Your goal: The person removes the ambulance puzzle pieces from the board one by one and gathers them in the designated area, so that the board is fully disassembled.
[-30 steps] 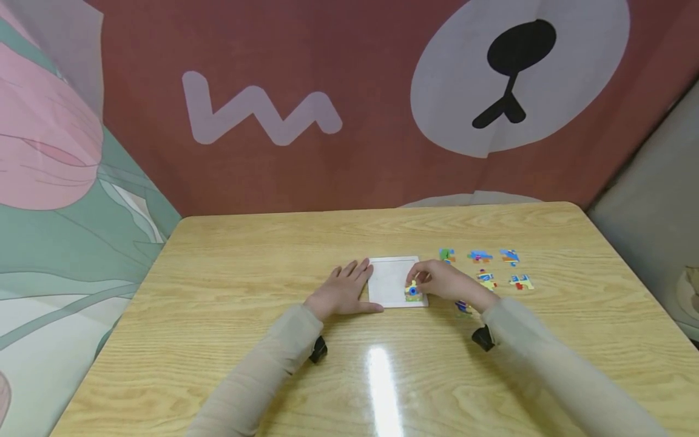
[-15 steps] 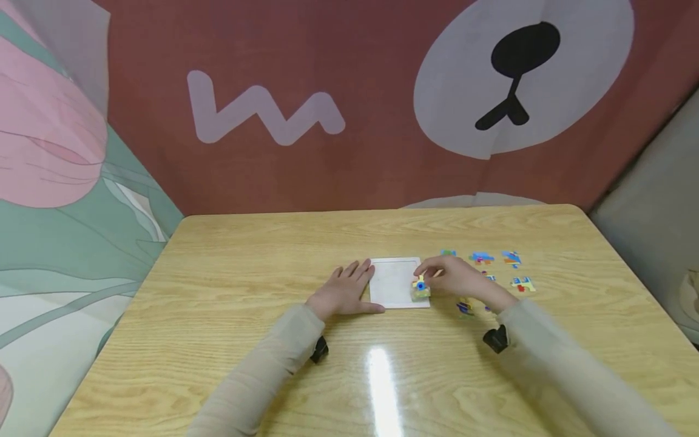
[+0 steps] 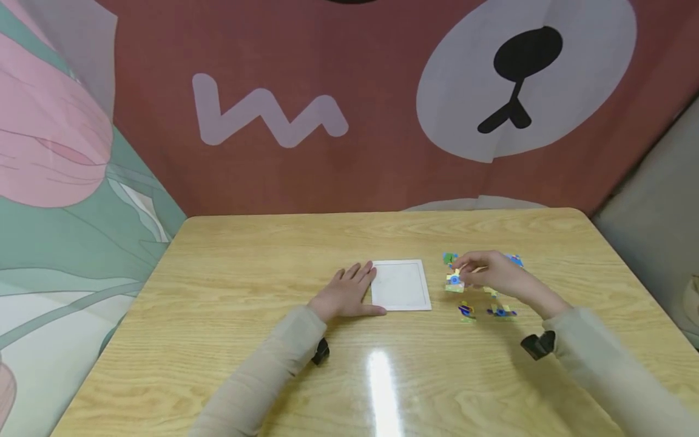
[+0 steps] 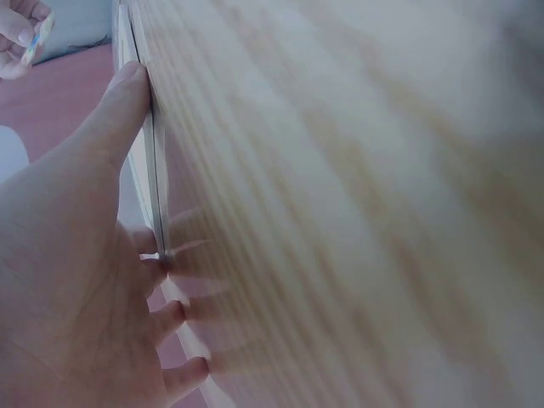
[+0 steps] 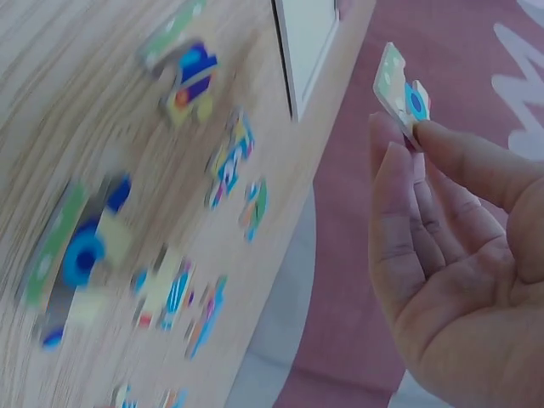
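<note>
My right hand (image 3: 494,274) pinches a jigsaw puzzle piece (image 3: 454,281) between thumb and fingertips, raised above the table right of the white puzzle frame (image 3: 428,285). In the right wrist view the piece (image 5: 393,81) is cream and green with a blue circle, standing on edge in the pinch. No piece lies inside the frame. With fingers spread, my left hand (image 3: 346,295) rests at the frame's left side. The left wrist view shows its thumb (image 4: 119,106) and fingertips touching the frame's edge.
Several loose jigsaw pieces lie right of the frame, among them one with a blue wheel (image 3: 501,311), a purple one (image 3: 466,310) and a green one (image 3: 449,258). My right hand and arm cover others. The wooden table (image 3: 262,261) ends at a printed curtain (image 3: 306,176).
My right hand has lifted the puzzle piece off the frame and carried it right, over the loose pieces. The left hand has stayed at the frame's side.
</note>
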